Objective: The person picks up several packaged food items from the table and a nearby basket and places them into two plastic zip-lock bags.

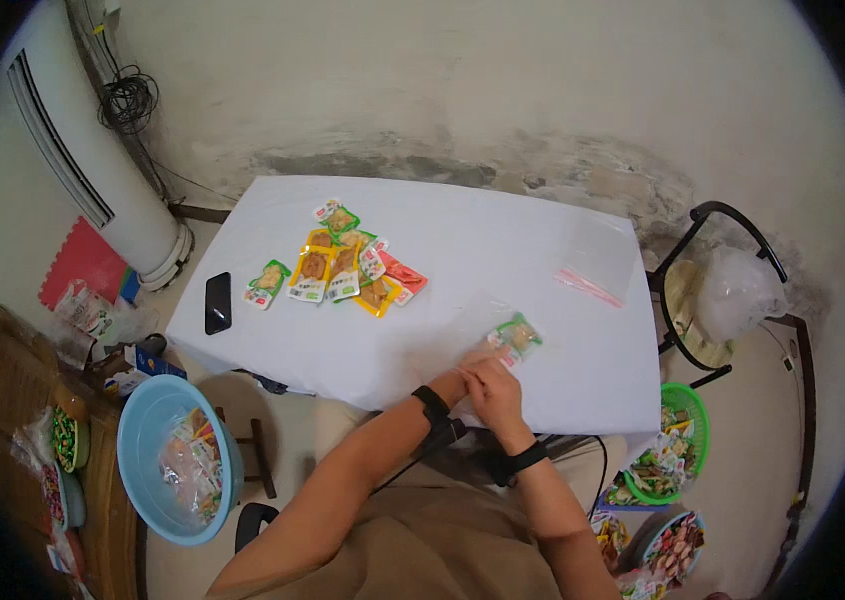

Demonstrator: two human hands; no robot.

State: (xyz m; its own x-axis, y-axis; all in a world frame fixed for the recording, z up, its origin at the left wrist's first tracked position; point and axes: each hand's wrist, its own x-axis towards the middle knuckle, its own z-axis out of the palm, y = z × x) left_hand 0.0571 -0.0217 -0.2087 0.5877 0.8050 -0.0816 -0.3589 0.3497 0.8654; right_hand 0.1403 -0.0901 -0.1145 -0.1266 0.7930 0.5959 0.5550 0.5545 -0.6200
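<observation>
On a table with a white cloth [422, 195], a green-edged snack packet [518, 336] lies inside a clear plastic bag. My left hand [476, 358] reaches into or under the bag, its fingers partly hidden. Against its wrist, my right hand [496, 391] has curled fingers that seem to pinch the bag's edge. Left of the hands lies a group of snack packets with yellow [313, 266], green [340, 219] and red [406, 276] edges. One green-edged packet [268, 283] rests apart from them. Flat clear zip bags [591, 277] with a pink strip lie at the right.
A black phone [218, 303] lies at the table's left. Below it stands a blue basin [136, 457] of packets. A green basket [700, 420] and another basin [647, 544] hold packets at lower right. A black-framed chair [756, 225] bears a plastic bag [741, 292].
</observation>
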